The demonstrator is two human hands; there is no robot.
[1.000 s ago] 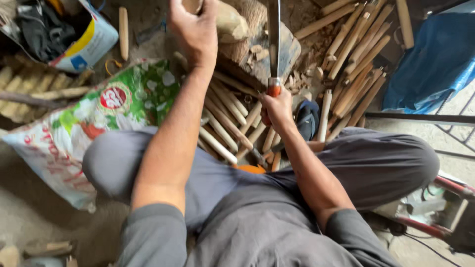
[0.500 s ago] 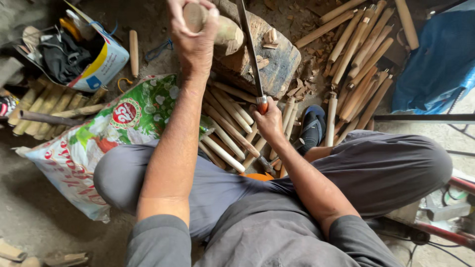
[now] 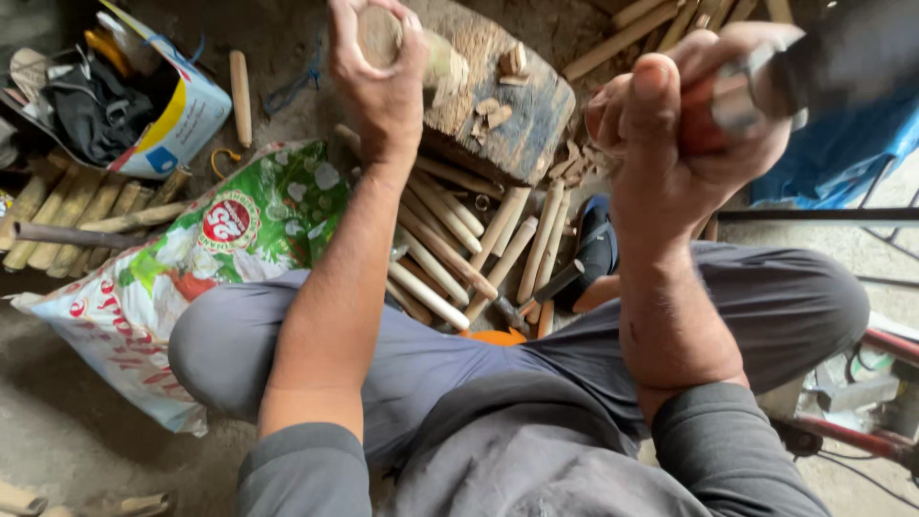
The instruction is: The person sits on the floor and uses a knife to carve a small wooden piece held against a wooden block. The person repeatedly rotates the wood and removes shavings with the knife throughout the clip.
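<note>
In the head view, your left hand (image 3: 383,81) is wrapped tight around a short wooden stick (image 3: 421,57), holding its end down on the near-left edge of the wooden block (image 3: 517,124). A few small wood chips (image 3: 503,86) lie on the block's top, toward its middle.

Your right hand (image 3: 684,144) is lifted close to the camera, above your right knee, with its fingers clenched around the red handle (image 3: 704,120) of a tool; the metal part (image 3: 823,67) runs off toward the top-right corner, blurred, so you cannot tell its shape.

On the ground between your knees and the block lies a heap of pale carved sticks (image 3: 450,249). A printed plastic sack (image 3: 191,268) lies flat by your left knee. Beyond it, at the top-left corner, stands an open carton (image 3: 182,124) with dark cloth inside.
</note>
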